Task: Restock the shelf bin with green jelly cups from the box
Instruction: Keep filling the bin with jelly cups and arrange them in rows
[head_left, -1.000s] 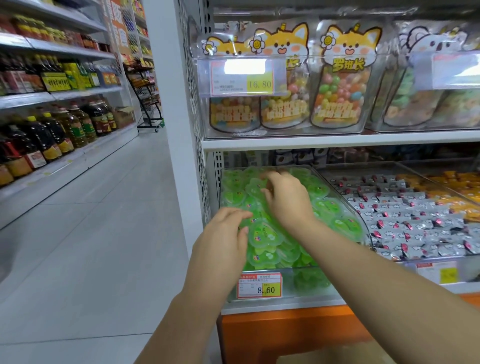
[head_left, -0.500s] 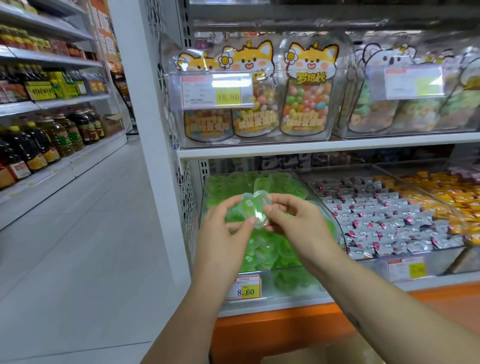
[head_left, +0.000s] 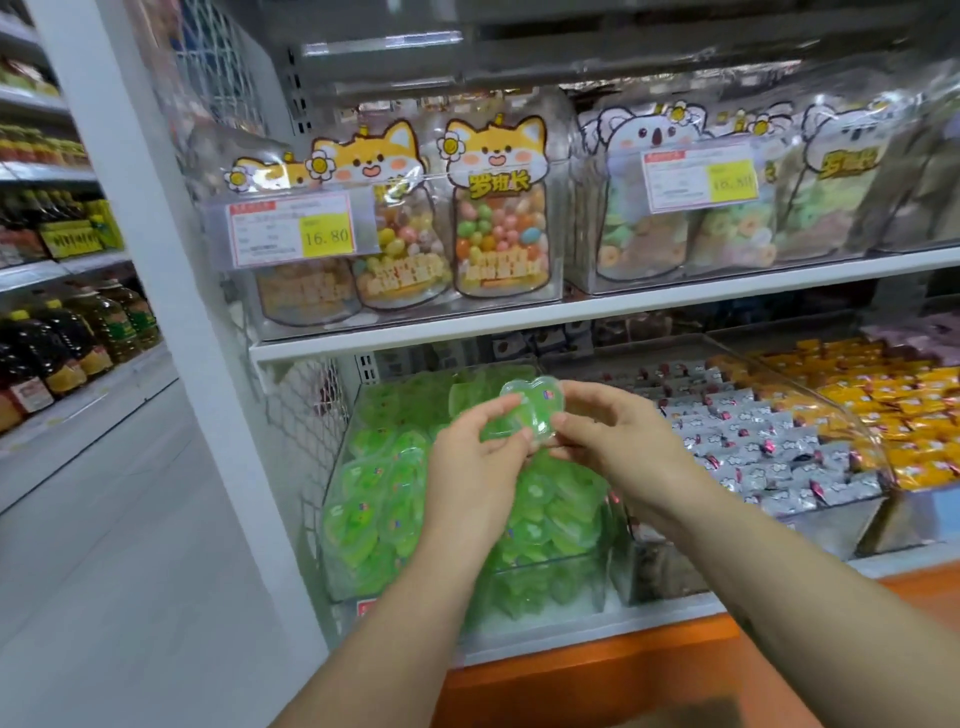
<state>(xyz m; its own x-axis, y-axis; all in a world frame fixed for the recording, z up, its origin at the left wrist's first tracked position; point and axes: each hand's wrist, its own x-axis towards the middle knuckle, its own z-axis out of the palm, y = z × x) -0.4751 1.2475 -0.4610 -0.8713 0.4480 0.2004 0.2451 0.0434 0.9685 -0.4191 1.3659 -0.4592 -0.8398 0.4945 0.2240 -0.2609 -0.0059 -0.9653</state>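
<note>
A heart-shaped green jelly cup (head_left: 530, 410) is held up above the clear shelf bin (head_left: 550, 569), which is heaped with several more green jelly cups (head_left: 379, 493). My left hand (head_left: 475, 467) pinches the cup's left edge between thumb and fingers. My right hand (head_left: 618, 439) pinches its right edge. Both hands hover over the middle of the bin, above the pile. The box is not in view.
Right of the green bin stand bins of silver-wrapped sweets (head_left: 769, 441) and yellow-wrapped sweets (head_left: 893, 410). The shelf above (head_left: 571, 312) carries candy bags in clear holders. A white upright post (head_left: 156, 291) stands left, with the aisle floor and oil bottles (head_left: 67, 338) beyond. An orange base (head_left: 597, 670) runs below.
Both hands rose out of the pile of cups, lifting one green jelly cup between them. My view shifted left and closer to the shelf.
</note>
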